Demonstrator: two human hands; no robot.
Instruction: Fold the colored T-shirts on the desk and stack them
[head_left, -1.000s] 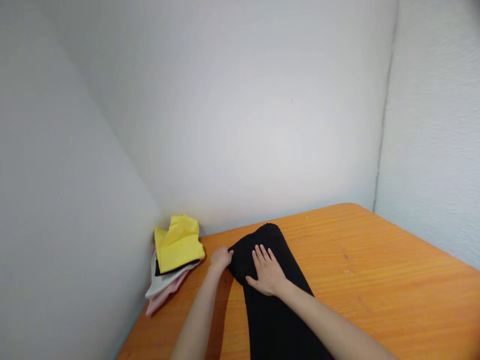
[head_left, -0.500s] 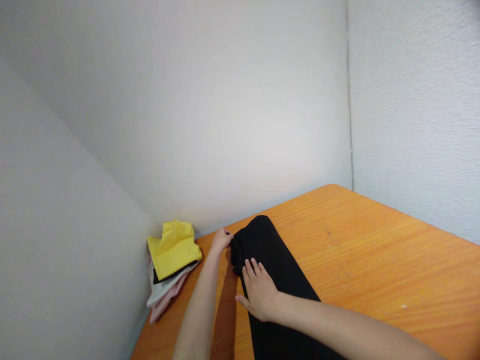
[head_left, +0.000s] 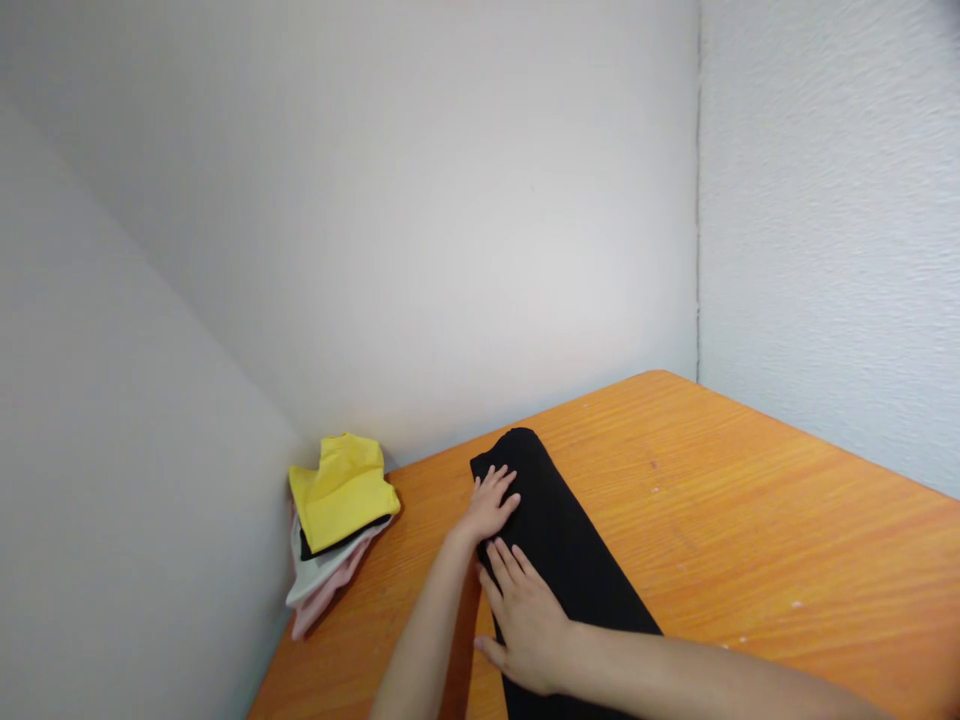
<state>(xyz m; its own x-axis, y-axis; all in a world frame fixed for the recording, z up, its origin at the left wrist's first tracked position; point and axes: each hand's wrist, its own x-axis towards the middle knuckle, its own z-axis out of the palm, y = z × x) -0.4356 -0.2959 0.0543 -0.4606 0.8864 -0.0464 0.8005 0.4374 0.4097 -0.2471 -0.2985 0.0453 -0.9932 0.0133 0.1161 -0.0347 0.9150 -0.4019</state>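
While both forearms reach forward over an orange wooden table (head_left: 750, 520), the left hand (head_left: 491, 503) lies flat, fingers spread, on a folded black garment (head_left: 570, 560). Just behind it, the right hand (head_left: 529, 618) presses palm-down, fingers extended, grasping nothing. Left of the fingertips sits a stack of folded clothes (head_left: 337, 520).

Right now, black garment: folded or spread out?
Folded. The black garment lies as a narrow strip with a rounded far end on the table, both hands flat on it: left, right.
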